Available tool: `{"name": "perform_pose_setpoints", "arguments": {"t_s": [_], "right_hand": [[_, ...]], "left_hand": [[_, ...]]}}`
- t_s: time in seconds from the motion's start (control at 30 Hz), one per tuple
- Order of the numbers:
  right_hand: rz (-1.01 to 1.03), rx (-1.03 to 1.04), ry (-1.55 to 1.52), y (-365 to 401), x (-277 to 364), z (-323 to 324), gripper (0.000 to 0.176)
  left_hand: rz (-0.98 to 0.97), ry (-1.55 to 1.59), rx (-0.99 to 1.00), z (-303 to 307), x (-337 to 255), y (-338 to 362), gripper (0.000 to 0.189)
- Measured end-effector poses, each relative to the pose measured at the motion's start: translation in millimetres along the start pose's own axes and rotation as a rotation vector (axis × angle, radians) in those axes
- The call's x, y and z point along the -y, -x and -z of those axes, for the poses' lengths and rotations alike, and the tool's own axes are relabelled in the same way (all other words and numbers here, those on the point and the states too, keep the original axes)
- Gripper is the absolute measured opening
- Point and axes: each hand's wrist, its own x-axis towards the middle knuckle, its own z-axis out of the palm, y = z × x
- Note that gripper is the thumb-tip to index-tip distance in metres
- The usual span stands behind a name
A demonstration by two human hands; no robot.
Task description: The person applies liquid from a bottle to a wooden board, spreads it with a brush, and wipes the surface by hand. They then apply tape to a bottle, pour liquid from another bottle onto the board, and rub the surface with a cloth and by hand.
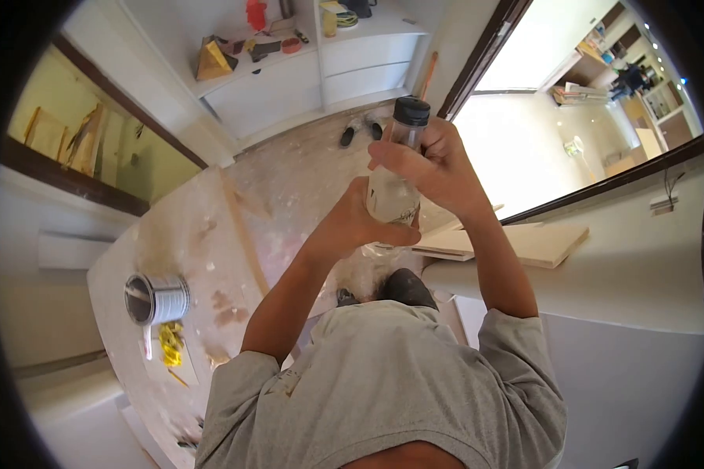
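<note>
A clear plastic bottle (392, 197) with a black cap (411, 111) is held up in front of my chest, tilted slightly, its cap end away from me. My left hand (350, 221) is closed around the lower part of the bottle. Higher up, near the neck, my right hand (438, 168) grips it with the thumb across the front. The cap is on the bottle, and clear liquid seems to be inside, though the amount is hard to make out.
On the dusty board at left stand an open paint can (156, 299) and a crumpled yellow wrapper (171, 344). Shelves (260, 59) with tools and tape are ahead. Pale wooden boards (536, 242) lie at right, below a wide opening. Dark shoes (360, 131) sit on the floor.
</note>
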Motion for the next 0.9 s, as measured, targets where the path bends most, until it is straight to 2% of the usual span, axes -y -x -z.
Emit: {"name": "perform_pose_setpoints", "arguments": {"t_s": [0.07, 0.17, 0.27, 0.43, 0.53, 0.57, 0.67, 0.7, 0.77, 0.9], "right_hand": [[0.028, -0.073, 0.006, -22, -20, 3, 0.021], [-0.013, -0.025, 0.100, -63, -39, 27, 0.019], [0.057, -0.126, -0.123, -104, -43, 44, 0.019], [0.058, -0.010, -0.098, -164, -57, 93, 0.020], [0.220, 0.055, -0.134, -192, -84, 126, 0.018], [0.190, 0.054, -0.180, -196, -91, 137, 0.014], [0.099, -0.052, -0.282, -213, -109, 166, 0.012], [0.077, -0.157, -0.194, -217, -118, 172, 0.011], [0.034, -0.242, -0.095, -224, -125, 184, 0.013], [-0.047, -0.470, 0.018, -252, -148, 197, 0.011]], "left_hand": [[0.037, 0.003, -0.051, 18, -6, -22, 0.041], [0.008, -0.089, -0.038, 43, -15, -58, 0.032], [0.052, -0.019, 0.010, 66, -31, -96, 0.033], [0.051, 0.027, 0.112, 91, -43, -167, 0.034], [0.070, 0.048, 0.223, 98, -50, -212, 0.033], [0.095, 0.069, 0.269, 99, -47, -227, 0.033], [0.065, -0.117, 0.228, 109, -39, -278, 0.039], [0.097, -0.151, 0.210, 112, -36, -291, 0.043], [0.139, -0.223, 0.173, 120, -32, -319, 0.052], [-0.044, -0.213, 0.074, 133, -12, -368, 0.067]]}}
